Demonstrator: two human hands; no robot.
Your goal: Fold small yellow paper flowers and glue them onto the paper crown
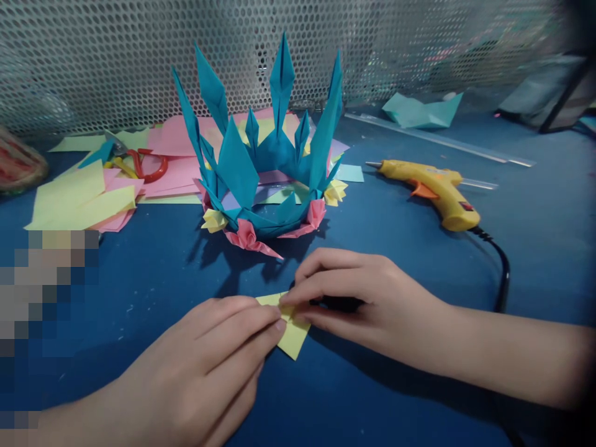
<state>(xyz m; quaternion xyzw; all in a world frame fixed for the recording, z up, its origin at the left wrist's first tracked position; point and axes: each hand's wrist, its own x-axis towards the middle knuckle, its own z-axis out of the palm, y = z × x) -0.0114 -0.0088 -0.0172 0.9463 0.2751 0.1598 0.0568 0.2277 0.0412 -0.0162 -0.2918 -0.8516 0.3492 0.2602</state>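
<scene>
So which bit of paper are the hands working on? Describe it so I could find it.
Start at the blue paper crown in the middle of the blue table. In front of it, the left hand and right hand meet over a small folded yellow piece. Unlike the flat yellow sheets far left, it is pinched between fingertips.

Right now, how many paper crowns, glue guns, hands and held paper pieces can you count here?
Paper crown: 1
Glue gun: 1
Yellow paper piece: 1
Hands: 2, the left hand and the right hand, both gripping that piece
Total: 5
</scene>
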